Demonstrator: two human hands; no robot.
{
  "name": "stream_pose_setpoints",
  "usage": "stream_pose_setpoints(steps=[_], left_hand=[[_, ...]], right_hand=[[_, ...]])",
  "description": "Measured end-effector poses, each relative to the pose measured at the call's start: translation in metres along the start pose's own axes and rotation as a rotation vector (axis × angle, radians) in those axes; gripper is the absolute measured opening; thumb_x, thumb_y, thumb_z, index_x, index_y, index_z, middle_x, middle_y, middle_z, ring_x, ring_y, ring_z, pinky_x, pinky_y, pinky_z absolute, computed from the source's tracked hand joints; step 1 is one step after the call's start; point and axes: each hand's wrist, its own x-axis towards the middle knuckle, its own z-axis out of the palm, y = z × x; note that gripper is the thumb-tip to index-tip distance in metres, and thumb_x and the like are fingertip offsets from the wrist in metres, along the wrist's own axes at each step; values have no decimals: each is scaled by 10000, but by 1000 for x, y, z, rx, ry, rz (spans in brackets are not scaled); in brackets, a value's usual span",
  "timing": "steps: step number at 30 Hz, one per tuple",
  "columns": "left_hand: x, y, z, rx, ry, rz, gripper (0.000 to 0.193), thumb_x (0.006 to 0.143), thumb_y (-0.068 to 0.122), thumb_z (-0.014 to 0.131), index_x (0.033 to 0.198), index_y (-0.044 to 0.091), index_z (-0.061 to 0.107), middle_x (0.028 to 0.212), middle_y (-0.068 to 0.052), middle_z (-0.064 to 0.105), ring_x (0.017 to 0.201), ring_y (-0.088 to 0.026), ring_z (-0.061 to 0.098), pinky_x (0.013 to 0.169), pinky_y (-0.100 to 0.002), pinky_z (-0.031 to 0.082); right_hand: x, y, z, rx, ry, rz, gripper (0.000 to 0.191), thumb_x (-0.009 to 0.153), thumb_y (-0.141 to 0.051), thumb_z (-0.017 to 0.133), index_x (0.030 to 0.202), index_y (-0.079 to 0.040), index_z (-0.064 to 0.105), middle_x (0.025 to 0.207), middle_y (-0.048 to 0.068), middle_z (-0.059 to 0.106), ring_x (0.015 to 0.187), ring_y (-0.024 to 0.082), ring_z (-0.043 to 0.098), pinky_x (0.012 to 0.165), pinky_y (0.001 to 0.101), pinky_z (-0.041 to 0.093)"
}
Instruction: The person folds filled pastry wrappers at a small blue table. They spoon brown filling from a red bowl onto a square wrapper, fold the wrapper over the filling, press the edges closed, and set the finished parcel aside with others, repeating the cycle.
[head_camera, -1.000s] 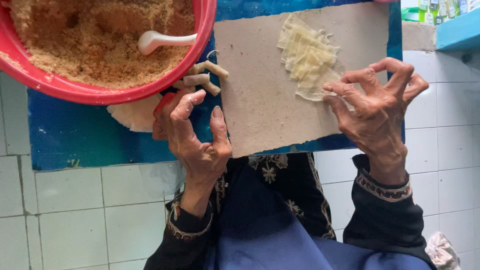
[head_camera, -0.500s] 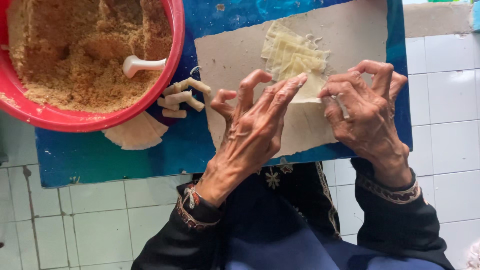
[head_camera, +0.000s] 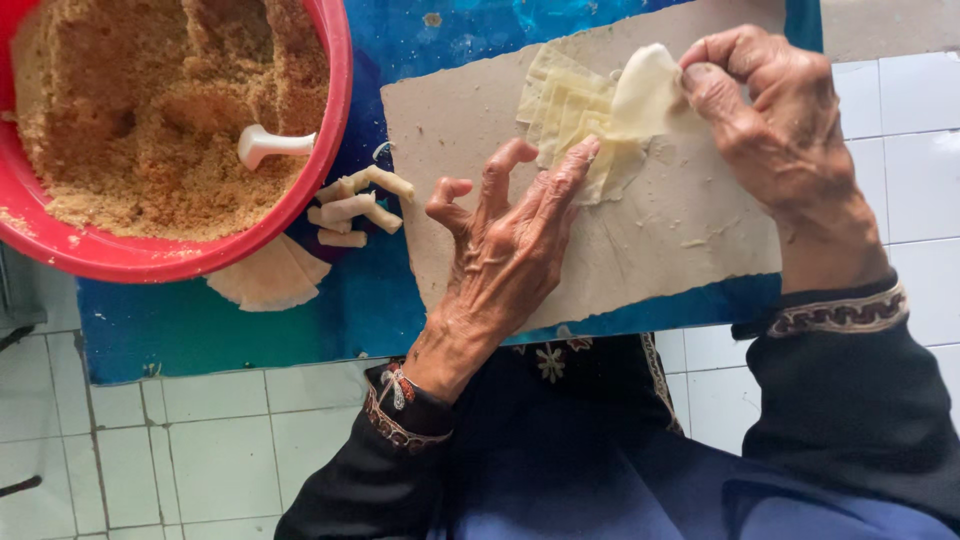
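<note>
1. Crumbs, brown and coarse, fill the red bowl at the far left of the board; a white spoon stands in them, handle toward the board, seemingly for easy reach.
2. Small pale rolls lie between bowl and board, just beside the bowl's rim, likely set aside as finished pieces. A round pale sheet peeks from under the bowl.
3. The left hand rests on the board's left half, fingers spread and loose, grasping nothing; its fingertips press the stack of thin dough sheets, probably to pin it.
4. The right hand, over the board's upper right, has its grip pinched on the top sheet, peeling it up from the stack.
5. The board lies on a blue desk.
</note>
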Motion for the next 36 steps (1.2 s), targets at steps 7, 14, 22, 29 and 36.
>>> stream_pose_setpoints(steps=[7,14,22,29,36], left_hand=[[-1,-3,-2,-14,3,-22,600,991,124,695,1539,186,458,1296,84,696,1353,-183,451,1008,-528,203],[1,-5,-3,-78,19,-29,587,1013,163,703,1544,182,454,1283,89,701,1359,-166,448,1028,-520,200],[-16,-8,-43,-348,150,-178,802,874,199,795,1557,200,373,1456,-38,547,1424,-236,441,1202,-477,348],[-66,-23,-84,-26,45,-98,309,894,161,817,1174,220,700,1320,70,619,1385,-243,468,1071,-498,296],[-78,-30,-81,-55,43,-62,135,913,221,795,1009,252,705,1154,141,643,1322,-183,492,989,-519,234]], right_hand=[[28,19,-7,239,-29,183,150,1090,-171,607,1048,-59,698,947,7,698,805,86,602,783,258,493],[26,12,-23,214,-21,108,136,1155,-155,622,1109,-42,681,1016,21,692,887,82,636,866,227,524],[9,-34,11,-167,-91,-337,87,1095,-107,656,1154,-59,700,1066,67,675,1027,182,552,932,335,461],[-71,-76,80,-493,-112,-577,238,877,-200,824,1098,-205,738,1101,-54,712,1152,247,540,968,569,226],[-90,-86,74,-465,-112,-453,330,806,-162,855,1117,-224,762,1099,-70,693,1134,257,522,990,532,236]])
